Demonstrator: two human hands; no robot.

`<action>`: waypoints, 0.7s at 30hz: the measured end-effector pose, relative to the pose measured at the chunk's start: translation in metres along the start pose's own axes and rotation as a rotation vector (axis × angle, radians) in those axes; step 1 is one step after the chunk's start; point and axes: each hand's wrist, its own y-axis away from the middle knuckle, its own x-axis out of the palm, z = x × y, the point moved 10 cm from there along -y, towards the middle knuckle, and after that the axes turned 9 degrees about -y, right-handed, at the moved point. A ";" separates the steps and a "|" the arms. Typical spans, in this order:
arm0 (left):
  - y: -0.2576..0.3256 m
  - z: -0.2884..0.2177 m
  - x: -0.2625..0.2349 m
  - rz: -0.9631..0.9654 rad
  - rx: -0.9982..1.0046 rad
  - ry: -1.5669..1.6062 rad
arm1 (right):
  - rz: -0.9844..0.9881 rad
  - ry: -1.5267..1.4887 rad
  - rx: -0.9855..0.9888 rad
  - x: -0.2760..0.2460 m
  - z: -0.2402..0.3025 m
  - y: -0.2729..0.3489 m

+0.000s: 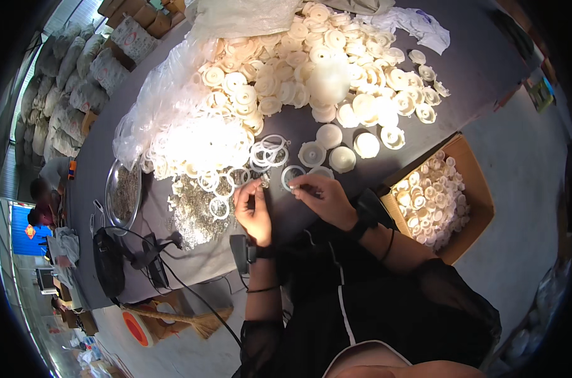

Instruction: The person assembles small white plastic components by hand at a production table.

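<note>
At the tabletop's (481, 75) near side, the right hand (327, 203) had its grip pinched on one clear ring (284, 171), near the left hand (253, 213), whose grip looked drawn together; anything within it was too small to tell. Good handling, in judgement, called for holding that ring lightly by its rim, unbent. Counted: one carton (477, 179), one metal dish (108, 196); cream caps (342, 159) and piled rings (204, 151) overlapped beyond counting.

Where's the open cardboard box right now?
In the head view, the open cardboard box, full of small white parts, is on the right, beside the table, right of the right hand.
</note>
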 end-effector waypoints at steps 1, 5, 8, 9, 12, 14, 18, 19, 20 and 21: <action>0.002 0.019 0.005 0.025 -0.173 0.265 | -0.003 -0.085 0.018 0.002 -0.002 -0.002; 0.004 0.003 0.008 0.036 0.000 0.067 | 0.058 -0.098 0.061 0.011 -0.008 -0.008; 0.006 0.009 0.013 0.099 -0.163 0.299 | 0.046 -0.113 0.035 0.015 -0.006 -0.009; 0.012 0.018 0.024 0.173 -0.299 0.474 | 0.040 -0.100 0.020 0.014 -0.004 -0.008; 0.019 0.012 0.025 0.221 -0.272 0.554 | 0.059 -0.117 0.008 0.027 -0.001 -0.010; 0.023 0.012 0.023 0.200 -0.291 0.614 | 0.055 -0.057 -0.047 0.032 0.010 -0.010; 0.023 0.007 0.012 0.133 -0.198 0.604 | 0.008 -0.016 -0.083 0.033 0.007 -0.012; 0.022 0.007 0.010 0.088 -0.224 0.637 | -0.005 -0.010 -0.089 0.029 0.007 -0.014; 0.021 0.001 0.011 0.099 -0.218 0.631 | 0.084 -0.031 -0.016 0.036 0.001 -0.016; 0.020 -0.006 0.012 0.108 -0.213 0.622 | 0.174 -0.054 0.059 0.045 -0.006 -0.016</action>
